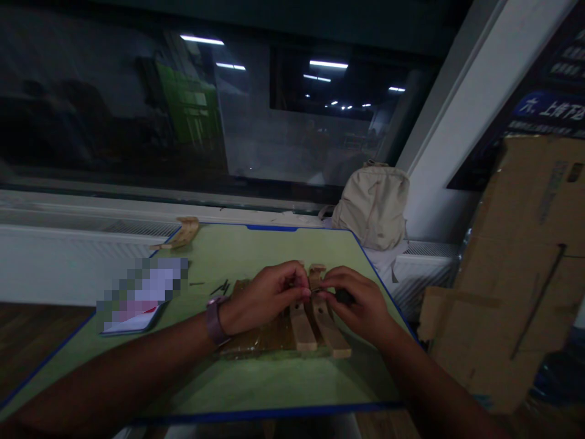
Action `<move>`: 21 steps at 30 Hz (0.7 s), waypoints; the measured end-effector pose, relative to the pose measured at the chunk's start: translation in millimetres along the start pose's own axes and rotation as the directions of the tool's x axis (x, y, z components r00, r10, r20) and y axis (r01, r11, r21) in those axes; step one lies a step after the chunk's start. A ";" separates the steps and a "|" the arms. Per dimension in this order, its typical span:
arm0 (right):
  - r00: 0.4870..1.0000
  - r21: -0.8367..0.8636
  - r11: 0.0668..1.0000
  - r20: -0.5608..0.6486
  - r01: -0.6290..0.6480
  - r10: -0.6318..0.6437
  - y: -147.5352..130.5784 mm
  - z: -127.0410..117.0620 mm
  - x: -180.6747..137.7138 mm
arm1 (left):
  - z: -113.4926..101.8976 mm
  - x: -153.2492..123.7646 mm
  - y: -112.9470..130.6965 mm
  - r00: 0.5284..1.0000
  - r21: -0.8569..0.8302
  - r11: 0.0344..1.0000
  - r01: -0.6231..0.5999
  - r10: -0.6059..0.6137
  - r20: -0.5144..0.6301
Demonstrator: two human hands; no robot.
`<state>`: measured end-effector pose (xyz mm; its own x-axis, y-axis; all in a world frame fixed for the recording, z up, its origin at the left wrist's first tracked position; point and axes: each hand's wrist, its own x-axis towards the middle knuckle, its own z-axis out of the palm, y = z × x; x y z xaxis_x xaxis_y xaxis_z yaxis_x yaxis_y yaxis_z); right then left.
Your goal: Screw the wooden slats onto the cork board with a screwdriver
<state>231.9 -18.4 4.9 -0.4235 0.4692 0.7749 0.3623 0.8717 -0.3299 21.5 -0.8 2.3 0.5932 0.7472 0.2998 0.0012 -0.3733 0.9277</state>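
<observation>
Both hands meet over two light wooden pieces that lie side by side on a green mat. My left hand, with a watch on its wrist, is curled and its fingertips press on the top of the left piece. Across from it, my right hand pinches a small dark thing that I cannot make out at the top of the right piece. A clear plastic bag lies under the wood and under my left hand.
Several small dark screws lie on the mat left of my hands. A blurred booklet sits at the mat's left edge, more wooden parts at its far left corner. A beige backpack and cardboard boxes stand to the right.
</observation>
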 end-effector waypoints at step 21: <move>1.000 -0.075 0.997 -0.022 -0.024 0.022 10.2 1.9 -2.5 | -23.2 -21.8 26.0 0.913 0.728 0.613 -0.307 -0.024 0.406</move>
<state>235.1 -10.4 -1.4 -0.3974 0.4852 0.7789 0.4333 0.8474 -0.3068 -10.0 -14.0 25.0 0.8689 0.4681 0.1610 0.4042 -0.8587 0.3151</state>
